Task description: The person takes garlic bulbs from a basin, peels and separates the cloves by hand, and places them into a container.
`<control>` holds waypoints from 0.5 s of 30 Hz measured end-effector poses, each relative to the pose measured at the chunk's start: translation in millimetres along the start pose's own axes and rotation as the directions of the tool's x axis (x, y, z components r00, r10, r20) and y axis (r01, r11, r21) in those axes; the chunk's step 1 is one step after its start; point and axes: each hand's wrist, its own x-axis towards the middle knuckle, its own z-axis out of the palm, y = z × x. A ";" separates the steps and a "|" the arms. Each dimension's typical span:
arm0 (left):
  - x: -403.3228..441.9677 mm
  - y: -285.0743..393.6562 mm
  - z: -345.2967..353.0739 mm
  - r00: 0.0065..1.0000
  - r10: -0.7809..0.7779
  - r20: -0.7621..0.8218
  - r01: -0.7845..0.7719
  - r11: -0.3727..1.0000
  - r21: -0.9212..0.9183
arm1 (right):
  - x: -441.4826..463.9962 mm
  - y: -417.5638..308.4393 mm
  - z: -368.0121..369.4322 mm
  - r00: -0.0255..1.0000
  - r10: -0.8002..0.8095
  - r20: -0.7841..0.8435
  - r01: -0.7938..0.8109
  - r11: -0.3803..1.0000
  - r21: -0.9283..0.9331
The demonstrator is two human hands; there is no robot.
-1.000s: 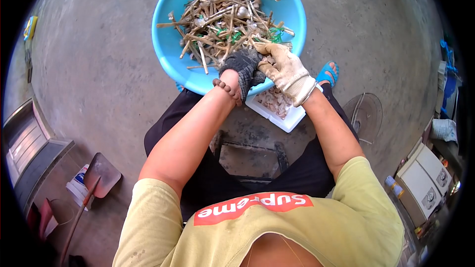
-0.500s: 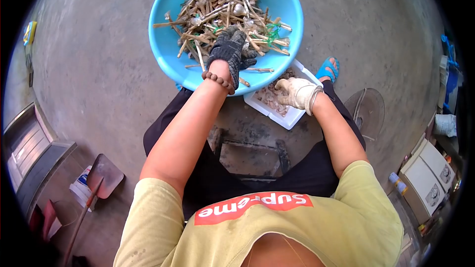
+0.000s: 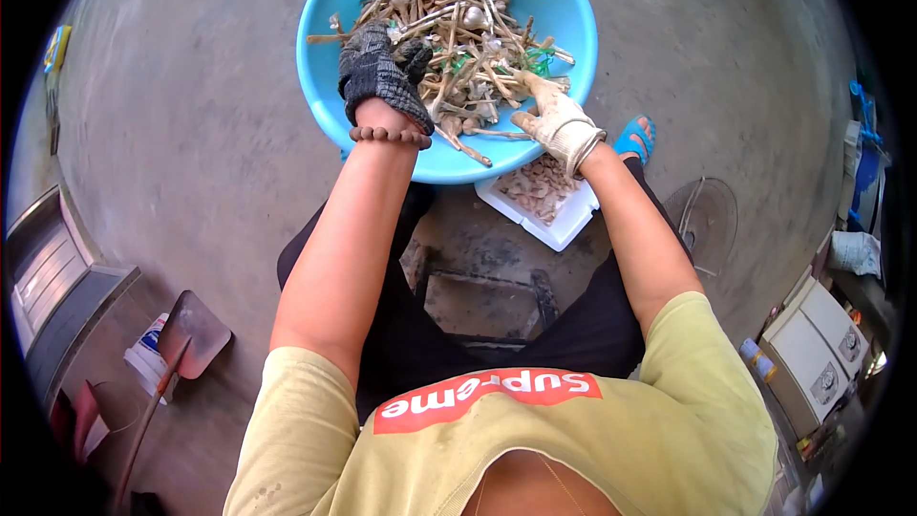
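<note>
A light blue basin (image 3: 320, 115) holds a heap of dried garlic stalks (image 3: 449, 29) with some bulbs among them, including a pale garlic bulb (image 3: 474, 17). My left hand (image 3: 382, 72), in a dark grey knit glove, rests at the left side of the heap with thumb and fingers apart. On the basin's right side my right hand (image 3: 556, 119), in a soiled white glove, reaches over the rim with fingers spread by the stalks. Below it, a white box (image 3: 564, 227) contains loose garlic cloves (image 3: 544, 189), partly hidden by the basin and my wrist.
A low dark stool or frame (image 3: 482, 301) stands between my legs. A shovel (image 3: 191, 334) leans by a white bucket (image 3: 148, 358) at the left. To the right are a round, lid-like disc (image 3: 702, 225) and cartons (image 3: 812, 354). Concrete floor surrounds the basin.
My left hand has shifted left across the heap. My right hand has risen from the white box to the basin's right side. The basin appears slightly further right.
</note>
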 end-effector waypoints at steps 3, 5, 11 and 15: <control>5.1 -0.2 -8.5 0.999 -0.031 0.024 0.032 0.999 -0.024 | 12.3 -17.7 7.0 0.961 -0.195 -0.194 0.195 0.981 -0.019; 6.6 -8.1 -7.5 0.996 -0.081 0.049 0.088 0.981 -0.175 | 26.7 -18.9 14.7 0.977 -0.154 -0.147 0.169 0.981 0.096; 6.1 -13.9 -8.5 0.985 -0.155 0.077 0.167 0.965 -0.202 | 34.3 -32.8 43.1 0.946 -0.315 -0.073 0.323 0.927 0.189; 16.1 -31.4 10.2 0.945 -0.277 0.171 0.291 0.482 -0.827 | 24.1 -46.9 54.9 0.907 -0.422 -0.004 0.419 0.901 -0.110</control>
